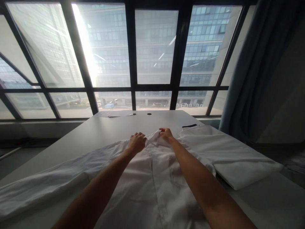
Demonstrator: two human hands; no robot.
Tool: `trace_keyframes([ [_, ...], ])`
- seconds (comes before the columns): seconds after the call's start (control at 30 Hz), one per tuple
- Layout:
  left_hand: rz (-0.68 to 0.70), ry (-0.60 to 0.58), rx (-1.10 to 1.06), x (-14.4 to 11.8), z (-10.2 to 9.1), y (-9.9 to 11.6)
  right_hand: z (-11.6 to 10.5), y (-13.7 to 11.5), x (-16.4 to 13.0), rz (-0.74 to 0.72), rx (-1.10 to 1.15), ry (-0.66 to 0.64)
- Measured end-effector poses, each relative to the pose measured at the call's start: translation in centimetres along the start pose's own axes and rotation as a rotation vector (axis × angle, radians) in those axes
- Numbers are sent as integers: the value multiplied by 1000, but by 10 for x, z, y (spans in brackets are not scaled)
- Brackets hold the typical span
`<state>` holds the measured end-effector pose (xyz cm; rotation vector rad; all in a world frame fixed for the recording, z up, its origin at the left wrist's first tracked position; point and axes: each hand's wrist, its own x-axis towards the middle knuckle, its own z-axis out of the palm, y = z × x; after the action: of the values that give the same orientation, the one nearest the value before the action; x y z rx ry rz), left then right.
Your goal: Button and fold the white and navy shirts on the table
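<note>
At the far end of the white cotton button-up shirt (152, 178), spread flat on the pale grey table (78, 136), the left hand (137, 142) is clenched on the left collar flap and the right hand (166, 133) pinches the right flap, the collar bunched between them so its shape is hard to make out. The shirt's left sleeve runs off the near left edge of the view and its hem is cut off below. Just right of it lies a folded white garment (228, 159), with a dark blue-grey curtain (252, 70) beyond.
</note>
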<state>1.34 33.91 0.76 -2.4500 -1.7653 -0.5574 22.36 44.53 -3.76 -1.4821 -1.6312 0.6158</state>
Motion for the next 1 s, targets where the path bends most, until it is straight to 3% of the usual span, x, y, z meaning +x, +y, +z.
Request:
trace_keyframes([
  [0.17, 6, 88, -257, 43, 32, 36, -9, 9, -9, -38, 596, 15],
  [0.33, -105, 220, -452, 58, 63, 46, -26, -1, -19, -49, 704, -83],
  [0.47, -51, 310, -563, 56, 75, 41, -36, -9, -22, -137, 479, -155],
  [0.67, 1, 275, -661, 51, 68, 33, -47, -22, -22, -307, 90, -254],
  [0.87, 44, 207, -721, 47, 58, 38, -55, -46, -34, -550, -559, -95],
  [1.0, 30, 215, -611, 48, 54, 39, -50, -48, -39, -566, -651, -8],
])
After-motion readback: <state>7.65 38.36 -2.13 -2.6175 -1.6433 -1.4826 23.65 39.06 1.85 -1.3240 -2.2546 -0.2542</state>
